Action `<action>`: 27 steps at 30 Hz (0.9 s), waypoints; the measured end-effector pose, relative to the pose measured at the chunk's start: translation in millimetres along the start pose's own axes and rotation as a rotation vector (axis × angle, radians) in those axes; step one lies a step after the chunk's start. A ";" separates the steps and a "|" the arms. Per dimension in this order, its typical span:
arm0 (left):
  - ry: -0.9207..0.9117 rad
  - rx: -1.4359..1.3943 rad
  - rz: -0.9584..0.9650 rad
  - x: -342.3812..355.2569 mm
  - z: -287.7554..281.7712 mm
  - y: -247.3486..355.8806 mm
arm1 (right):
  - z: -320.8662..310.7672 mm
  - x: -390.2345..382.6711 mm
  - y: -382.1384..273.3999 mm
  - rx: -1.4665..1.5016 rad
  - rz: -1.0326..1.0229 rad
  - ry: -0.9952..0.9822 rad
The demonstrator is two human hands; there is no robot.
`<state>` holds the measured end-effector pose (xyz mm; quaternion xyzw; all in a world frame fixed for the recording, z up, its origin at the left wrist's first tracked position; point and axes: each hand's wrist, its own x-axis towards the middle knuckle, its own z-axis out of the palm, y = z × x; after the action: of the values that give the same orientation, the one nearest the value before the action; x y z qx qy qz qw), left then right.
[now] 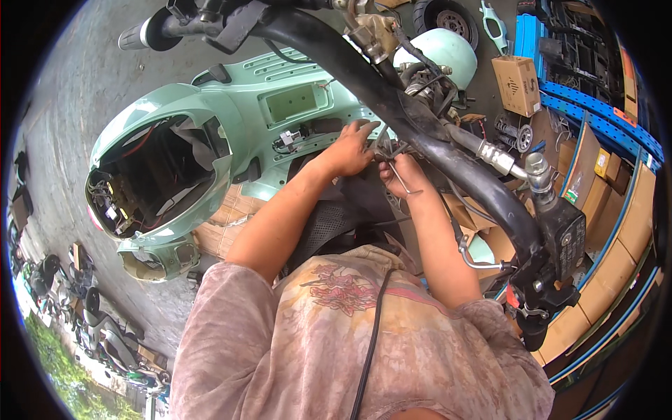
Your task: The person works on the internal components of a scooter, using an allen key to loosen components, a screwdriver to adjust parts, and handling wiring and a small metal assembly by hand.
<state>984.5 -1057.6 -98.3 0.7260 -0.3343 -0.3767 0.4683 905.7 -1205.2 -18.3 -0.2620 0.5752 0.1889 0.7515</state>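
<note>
Under the black handlebar (413, 129), my two hands meet at a small dark metal bracket (383, 145). My left hand (352, 149) reaches in from the left, its fingers stretched toward the bracket and apart from the thumb. Whether the fingertips touch it is hard to see. Just to the right, my right hand (404, 175) is closed, with a thin bent metal rod (399, 179) in its fingers. The rod's lower end sticks out over the wrist. Part of the bracket is hidden by my fingers and the handlebar.
Mint-green scooter body panels (245, 87) lie left and ahead, beside flattened cardboard (227, 222). The handlebar, with a grip (150, 33) and a brake reservoir (565, 241), crosses above my forearms. A green fender (441, 59), a carton (516, 85) and blue shelving (598, 112) stand at the right.
</note>
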 end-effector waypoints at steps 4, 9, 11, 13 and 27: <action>-0.161 0.039 0.106 -13.8 -33.6 29.4 | -12.3 -2.6 -10.4 -0.006 0.193 -0.291; -0.094 -0.074 -0.007 -20.7 -76.4 49.3 | -36.1 16.5 5.0 0.273 0.171 -0.436; 0.066 -0.067 0.024 -28.6 -84.9 44.7 | -29.6 13.5 7.3 0.368 0.027 -0.339; 0.126 -0.055 -0.030 -42.6 -83.4 43.2 | -20.3 3.6 8.9 0.368 -0.117 -0.233; 0.579 -0.854 -0.312 -102.6 -6.8 70.8 | 14.5 -24.3 26.5 0.011 -0.407 0.008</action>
<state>930.4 -992.6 -6.4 0.5861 0.1032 -0.3286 0.7334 894.8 -1174.9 3.4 -0.3694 0.5144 0.0287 0.7734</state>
